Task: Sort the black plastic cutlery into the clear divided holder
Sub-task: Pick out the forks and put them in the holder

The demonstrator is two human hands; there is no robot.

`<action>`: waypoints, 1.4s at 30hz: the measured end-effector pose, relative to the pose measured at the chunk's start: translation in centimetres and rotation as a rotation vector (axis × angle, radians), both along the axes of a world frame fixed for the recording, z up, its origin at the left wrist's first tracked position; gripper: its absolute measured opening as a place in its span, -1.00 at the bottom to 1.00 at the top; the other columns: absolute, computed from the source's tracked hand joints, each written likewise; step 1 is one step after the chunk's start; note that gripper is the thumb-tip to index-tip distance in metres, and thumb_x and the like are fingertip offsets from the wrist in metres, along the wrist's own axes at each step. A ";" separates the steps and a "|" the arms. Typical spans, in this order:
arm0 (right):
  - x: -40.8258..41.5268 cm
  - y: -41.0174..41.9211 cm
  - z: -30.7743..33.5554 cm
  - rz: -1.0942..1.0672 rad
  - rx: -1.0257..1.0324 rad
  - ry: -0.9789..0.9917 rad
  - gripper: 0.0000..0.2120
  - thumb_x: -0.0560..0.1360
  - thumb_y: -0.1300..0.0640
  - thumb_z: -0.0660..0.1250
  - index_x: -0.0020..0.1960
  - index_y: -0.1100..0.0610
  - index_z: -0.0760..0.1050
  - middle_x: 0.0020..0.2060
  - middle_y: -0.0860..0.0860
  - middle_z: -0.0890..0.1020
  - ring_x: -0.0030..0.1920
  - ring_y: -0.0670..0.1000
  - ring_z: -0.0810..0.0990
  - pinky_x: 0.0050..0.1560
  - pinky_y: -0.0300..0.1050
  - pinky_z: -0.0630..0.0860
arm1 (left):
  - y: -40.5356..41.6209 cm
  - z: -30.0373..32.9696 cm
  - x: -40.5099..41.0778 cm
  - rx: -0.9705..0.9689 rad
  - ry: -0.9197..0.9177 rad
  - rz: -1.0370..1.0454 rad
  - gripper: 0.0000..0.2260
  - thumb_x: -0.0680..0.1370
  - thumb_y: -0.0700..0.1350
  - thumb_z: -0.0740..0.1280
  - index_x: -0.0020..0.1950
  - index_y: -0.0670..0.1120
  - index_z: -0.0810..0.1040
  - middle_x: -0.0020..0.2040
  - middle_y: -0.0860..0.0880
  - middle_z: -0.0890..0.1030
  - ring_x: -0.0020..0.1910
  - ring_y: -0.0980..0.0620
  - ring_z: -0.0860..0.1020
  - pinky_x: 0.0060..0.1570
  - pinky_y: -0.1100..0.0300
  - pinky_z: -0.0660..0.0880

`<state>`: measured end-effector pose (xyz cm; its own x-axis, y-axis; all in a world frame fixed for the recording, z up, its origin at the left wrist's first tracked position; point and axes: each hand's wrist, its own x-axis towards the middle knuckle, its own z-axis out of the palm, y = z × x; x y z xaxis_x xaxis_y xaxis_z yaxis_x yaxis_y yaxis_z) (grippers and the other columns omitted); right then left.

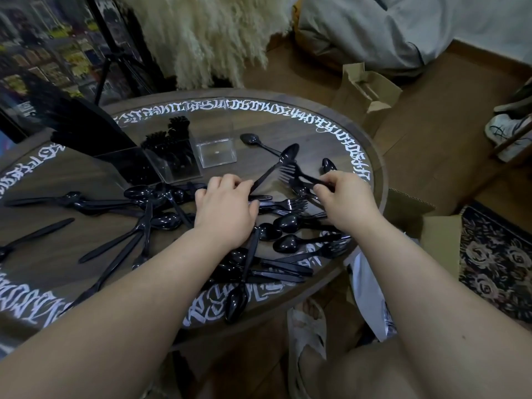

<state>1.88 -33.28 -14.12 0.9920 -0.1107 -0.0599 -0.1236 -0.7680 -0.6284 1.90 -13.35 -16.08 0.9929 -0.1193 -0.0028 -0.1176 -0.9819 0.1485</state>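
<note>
Tabletop (pixel 331 131): round, dark wood, w/ white calligraphy round the rim; we see it from above, both forearms reaching in from the near edge.
Left hand (pixel 224 208): over the centre of the pile; its grip is clamped on a black spoon (pixel 276 165) by the handle, bowl raised and pointing up-right toward the holder.
Right hand (pixel 345 194): near the right rim; fingers pinch the handle of a black fork (pixel 293 174), tines pointing left, just below the spoon's bowl; we cannot tell if the two touch.
Clear divided holder (pixel 172 159): at the far-left part of the tabletop, three compartments in a row. Left compartment (pixel 123 165) holds a dark fanned bunch of pcs, type not clear to us; mid compartment (pixel 175 162) holds black pcs w/ fork tines showing at top; right compartment (pixel 217 154) shows only its clear base.
Loose cutlery (pixel 149 214): black spoons, forks and knives scattered across the near half of the tabletop, many overlapping, some under the hands; one lone spoon (pixel 250 139) lies just right of the holder.
Surroundings: brown paper bag (pixel 365 90) on the floor beyond the tabletop; patterned rug (pixel 495 260) at right; cream fringed throw (pixel 207 33) behind.
</note>
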 end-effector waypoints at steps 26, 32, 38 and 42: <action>0.1 0.6 -1.2 0.071 -0.118 0.004 -0.77 0.54 0.10 0.31 0.17 0.06 0.59 0.03 0.00 0.64 0.07 0.07 0.58 0.02 -0.16 0.45 | -0.2 2.3 -0.5 -0.893 0.145 0.363 -0.84 0.63 -0.09 0.18 -0.04 -0.15 0.47 -0.33 0.01 0.57 -0.38 0.09 0.53 -0.20 0.19 0.49; 1.0 1.2 -2.9 0.202 -0.280 0.050 -0.65 0.55 0.05 0.29 0.33 -0.05 0.48 0.18 0.09 0.46 0.23 0.16 0.41 0.21 -0.03 0.39 | 1.1 0.9 0.2 -0.686 0.087 0.276 -0.78 0.62 0.00 0.19 -0.05 -0.08 0.55 -0.27 -0.06 0.57 -0.23 -0.09 0.54 -0.12 0.08 0.49; 1.3 1.6 -3.3 0.197 -0.295 0.038 -0.68 0.53 0.09 0.32 0.28 -0.01 0.50 0.14 0.08 0.48 0.20 0.14 0.41 0.17 -0.02 0.41 | 1.2 0.9 0.6 -0.648 0.065 0.264 -0.77 0.61 -0.12 0.14 0.07 -0.09 0.59 -0.31 0.02 0.50 -0.25 -0.06 0.44 -0.19 0.12 0.39; 1.3 1.2 -2.8 0.122 -0.169 -0.017 -0.85 0.51 0.17 0.33 0.07 0.09 0.59 -0.06 0.02 0.59 0.02 0.10 0.56 -0.01 -0.12 0.45 | 1.2 1.3 0.4 -0.581 -0.031 0.210 -0.73 0.62 -0.16 0.12 0.18 -0.09 0.57 -0.19 -0.01 0.55 -0.08 -0.09 0.51 -0.04 0.14 0.40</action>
<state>3.22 -32.06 -16.92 0.9994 0.0037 -0.0339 -0.0134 -0.8712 -0.4907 2.35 -12.11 -14.77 0.9938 0.1058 0.0331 0.0570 -0.7440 0.6658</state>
